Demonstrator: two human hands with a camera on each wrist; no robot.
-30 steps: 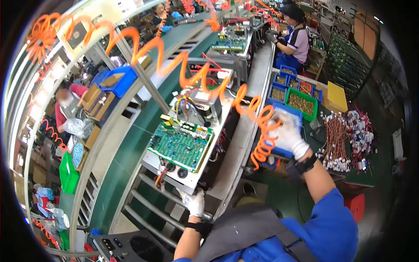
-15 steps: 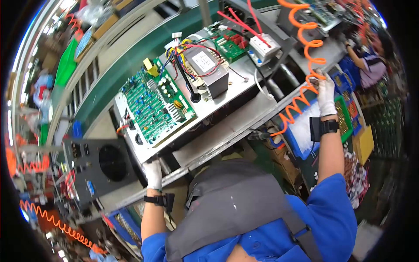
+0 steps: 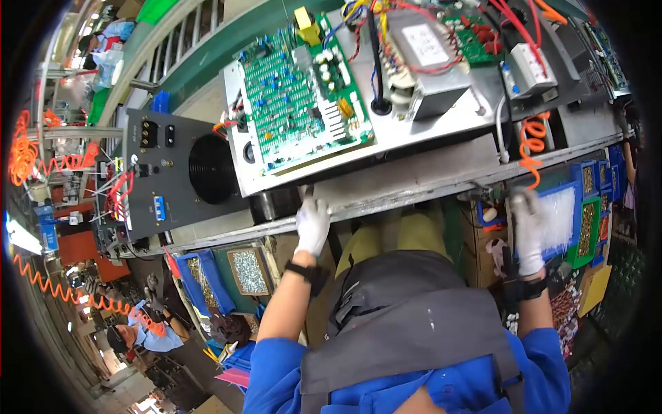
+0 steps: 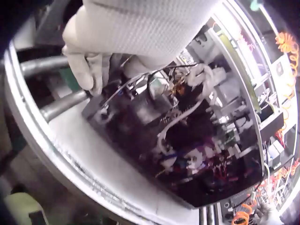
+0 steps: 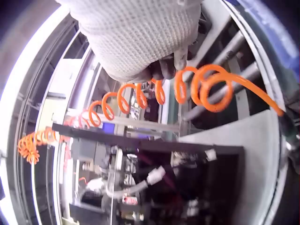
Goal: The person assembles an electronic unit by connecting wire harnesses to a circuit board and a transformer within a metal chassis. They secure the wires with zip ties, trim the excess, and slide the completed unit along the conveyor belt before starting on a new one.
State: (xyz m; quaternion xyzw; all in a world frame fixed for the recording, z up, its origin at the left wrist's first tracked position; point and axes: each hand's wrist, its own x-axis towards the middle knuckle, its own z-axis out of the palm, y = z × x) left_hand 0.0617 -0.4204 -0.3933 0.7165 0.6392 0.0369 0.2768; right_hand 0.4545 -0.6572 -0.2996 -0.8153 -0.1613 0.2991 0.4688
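Perhaps for steadiness, my white-gloved left hand (image 3: 314, 226) touches a silver-topped metal chassis (image 3: 427, 134) on a grey metal conveyor (image 3: 400, 183); my white-gloved right hand (image 3: 529, 231) is beside a coiled orange hose (image 3: 532, 143). I can't tell whether either grips.

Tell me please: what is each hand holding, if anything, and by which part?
For both, a hold cannot be told: the left hand is at a corner of the chassis, the right hand at the orange coil.
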